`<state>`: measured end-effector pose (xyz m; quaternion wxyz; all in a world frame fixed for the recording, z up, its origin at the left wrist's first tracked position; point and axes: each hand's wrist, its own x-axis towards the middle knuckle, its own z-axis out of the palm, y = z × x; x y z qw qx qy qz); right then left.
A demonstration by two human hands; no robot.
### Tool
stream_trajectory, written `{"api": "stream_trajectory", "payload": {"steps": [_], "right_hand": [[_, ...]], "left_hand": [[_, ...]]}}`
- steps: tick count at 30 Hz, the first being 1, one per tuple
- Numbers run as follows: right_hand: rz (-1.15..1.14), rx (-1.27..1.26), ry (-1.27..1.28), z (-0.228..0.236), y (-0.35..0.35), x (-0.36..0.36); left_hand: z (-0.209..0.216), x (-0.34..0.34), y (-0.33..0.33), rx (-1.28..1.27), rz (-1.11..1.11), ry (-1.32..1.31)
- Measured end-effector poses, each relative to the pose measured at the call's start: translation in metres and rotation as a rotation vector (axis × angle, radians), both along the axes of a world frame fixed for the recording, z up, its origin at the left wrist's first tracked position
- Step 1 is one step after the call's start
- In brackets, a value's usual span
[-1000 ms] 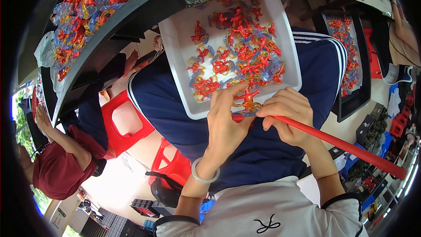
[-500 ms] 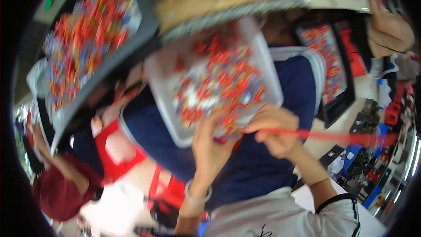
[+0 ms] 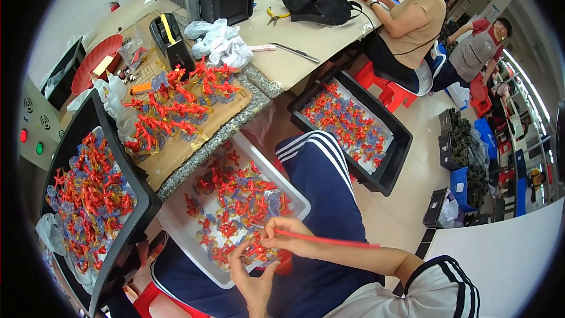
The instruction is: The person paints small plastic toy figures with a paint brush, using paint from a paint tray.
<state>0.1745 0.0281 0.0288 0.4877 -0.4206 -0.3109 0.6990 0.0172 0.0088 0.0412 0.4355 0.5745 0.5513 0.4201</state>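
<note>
A white plastic tray point(image 3: 297, 197) rests on my lap, holding many small red, purple and yellow plastic figures point(image 3: 235, 185). Over its near edge, my left hand point(image 3: 253, 280) pinches one such figure point(image 3: 257, 251) between thumb and fingers. My right hand point(image 3: 291, 237) is closed round a long thin red stick-like tool point(image 3: 335, 240), which runs back above my forearm. The tool's front end meets the figure or lies close to it; the exact contact is too small to tell.
At left stands a black crate point(image 3: 150, 200) of similar figures. More figures lie on a cardboard-topped workbench point(image 3: 194, 141) ahead. Another black crate point(image 3: 385, 185) sits to the right of my knee. Yellow-handled pliers point(image 3: 275, 16) and a black bag point(image 3: 318, 5) lie on a table near a seated person point(image 3: 412, 17).
My view has swung up and right and is sharper, bringing in the workbench, table and other people. Both hands stay together at the tray's near edge, still holding the figure and the red tool.
</note>
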Motion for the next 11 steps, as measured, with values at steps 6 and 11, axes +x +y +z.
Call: {"api": "stream_trajectory", "payload": {"steps": [6, 11], "right_hand": [[-0.057, -0.146, 0.391, -0.008, -0.013, -0.010], [-0.021, -0.170, 0.091, 0.003, -0.007, -0.015]], "left_hand": [[-0.012, 0.001, -0.008, -0.185, -0.014, -0.721], [-0.024, -0.012, -0.016, -0.293, -0.003, -0.747]]}}
